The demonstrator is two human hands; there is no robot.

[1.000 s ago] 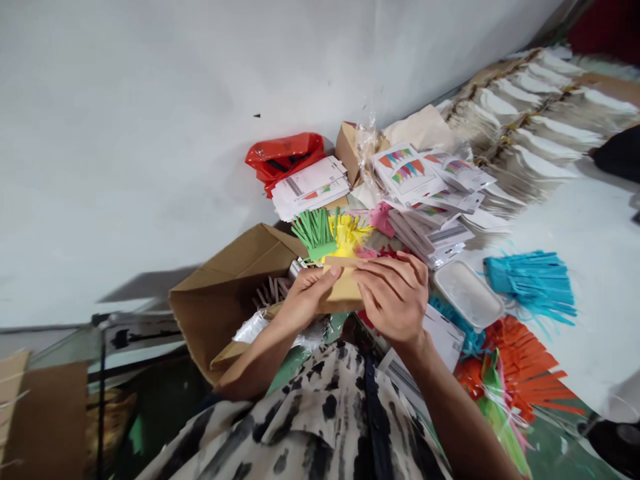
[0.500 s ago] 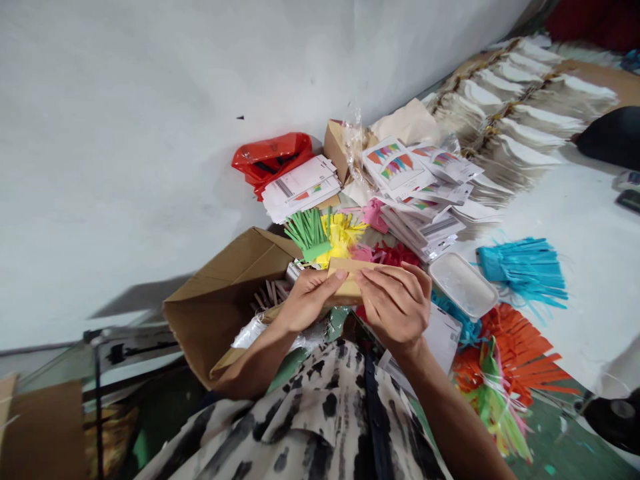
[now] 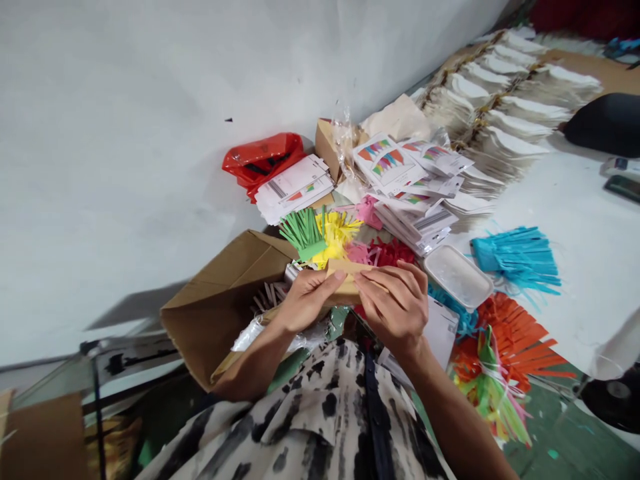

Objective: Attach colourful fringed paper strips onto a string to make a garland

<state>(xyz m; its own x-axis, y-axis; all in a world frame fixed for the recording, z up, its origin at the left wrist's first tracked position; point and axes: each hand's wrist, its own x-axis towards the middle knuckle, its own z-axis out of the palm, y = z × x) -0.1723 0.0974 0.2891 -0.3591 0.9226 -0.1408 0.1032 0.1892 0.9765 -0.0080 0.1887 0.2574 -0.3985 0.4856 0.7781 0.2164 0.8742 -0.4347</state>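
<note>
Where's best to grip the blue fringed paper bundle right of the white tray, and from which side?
Probably the compact left end of the blue fringed paper bundle, pinched from above on the side facing the white tray. That end is narrow and gathered, while the loose strips fan out rightward and would likely bend. The right hand is nearer.

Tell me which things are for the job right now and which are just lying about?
Part of the job:
tan card piece
left fingers, holding it
right fingers, also holding it

Probably just lying about:
red plastic bag
white tray
blue fringed bundle right of the tray
</note>
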